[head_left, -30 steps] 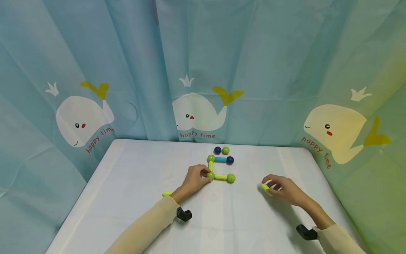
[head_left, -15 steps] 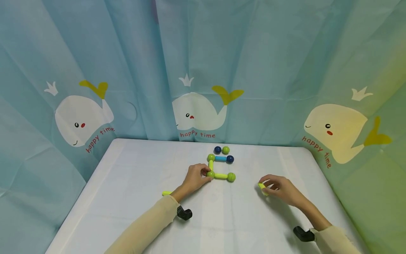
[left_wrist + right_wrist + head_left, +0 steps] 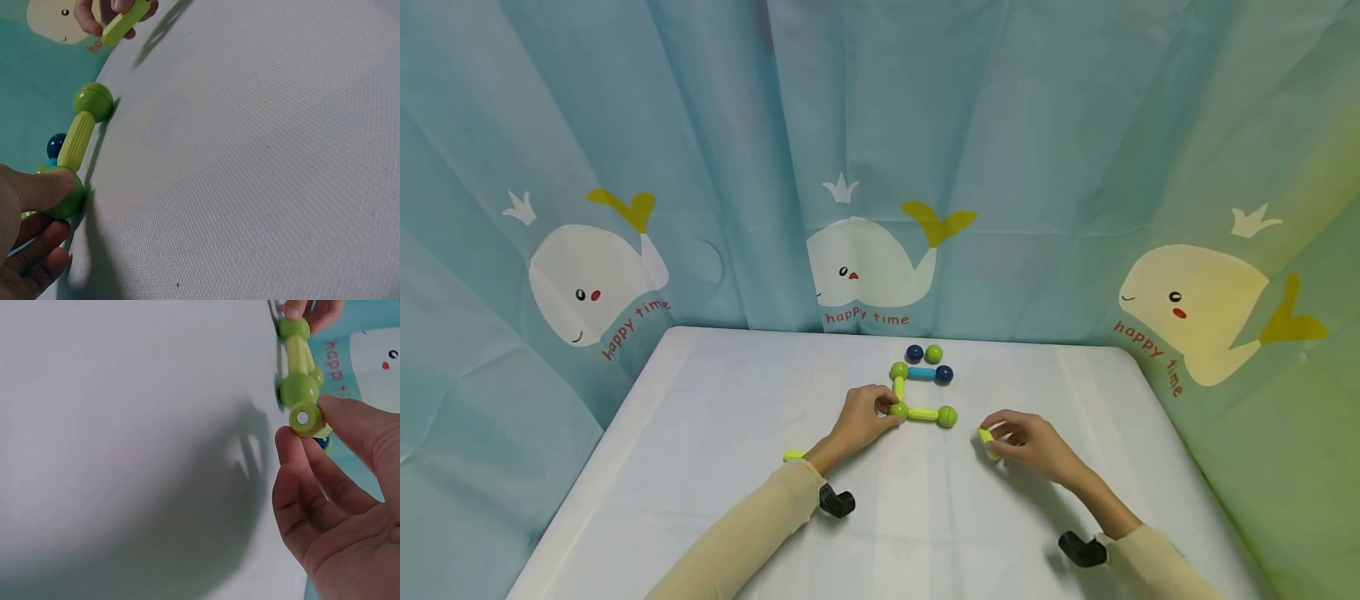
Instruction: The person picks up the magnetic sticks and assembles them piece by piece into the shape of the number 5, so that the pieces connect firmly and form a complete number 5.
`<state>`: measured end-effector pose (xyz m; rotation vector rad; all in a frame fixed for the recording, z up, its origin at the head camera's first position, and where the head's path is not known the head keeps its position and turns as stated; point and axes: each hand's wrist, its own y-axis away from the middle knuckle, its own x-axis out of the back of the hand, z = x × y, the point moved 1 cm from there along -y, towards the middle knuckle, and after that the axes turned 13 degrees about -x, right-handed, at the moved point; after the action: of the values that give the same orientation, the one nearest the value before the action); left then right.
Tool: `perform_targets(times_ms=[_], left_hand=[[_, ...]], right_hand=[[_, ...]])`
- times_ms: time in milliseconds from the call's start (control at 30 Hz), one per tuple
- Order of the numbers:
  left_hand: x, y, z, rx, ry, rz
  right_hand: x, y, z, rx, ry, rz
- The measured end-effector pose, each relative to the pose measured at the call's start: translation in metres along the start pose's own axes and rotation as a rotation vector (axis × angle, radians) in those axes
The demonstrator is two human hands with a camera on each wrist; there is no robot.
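My left hand (image 3: 861, 417) pinches the green ball (image 3: 65, 197) at the near-left corner of a C-shaped build of magnetic rods and balls. From that ball a yellow-green rod (image 3: 922, 414) runs right to another green ball (image 3: 947, 417). A second yellow-green rod leads back to a green ball (image 3: 899, 372), joined by a blue rod (image 3: 922, 374) to a dark blue ball (image 3: 943, 374). Just right of the build, my right hand (image 3: 1030, 442) pinches a loose yellow-green magnetic rod (image 3: 988, 444) above the table; its round end with a pale disc (image 3: 302, 418) faces the right wrist camera.
Behind the build lie a loose dark blue ball (image 3: 914, 354) and a loose green ball (image 3: 933, 354). Another yellow-green rod (image 3: 793, 456) lies partly hidden by my left wrist. The white table (image 3: 715, 400) meets a whale-print curtain (image 3: 1037, 167) at its back edge.
My right hand has moved left with the yellow-green magnetic rod, closer to the build. My left hand stays on the corner ball.
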<state>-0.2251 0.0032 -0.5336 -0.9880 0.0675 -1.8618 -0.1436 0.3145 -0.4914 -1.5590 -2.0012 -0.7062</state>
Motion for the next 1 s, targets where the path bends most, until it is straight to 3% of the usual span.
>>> perform_targets(times_ms=[433,1000], left_hand=[[0.002,-0.002,0.001,-0.016,0.005,0.0],[0.001,-0.002,-0.001,-0.011,0.005,-0.006]], right_hand=[[-0.037,-0.018,-0.018,-0.096,-0.124,0.012],[-0.054,-0.023,-0.022,-0.215,-0.144,0.08]])
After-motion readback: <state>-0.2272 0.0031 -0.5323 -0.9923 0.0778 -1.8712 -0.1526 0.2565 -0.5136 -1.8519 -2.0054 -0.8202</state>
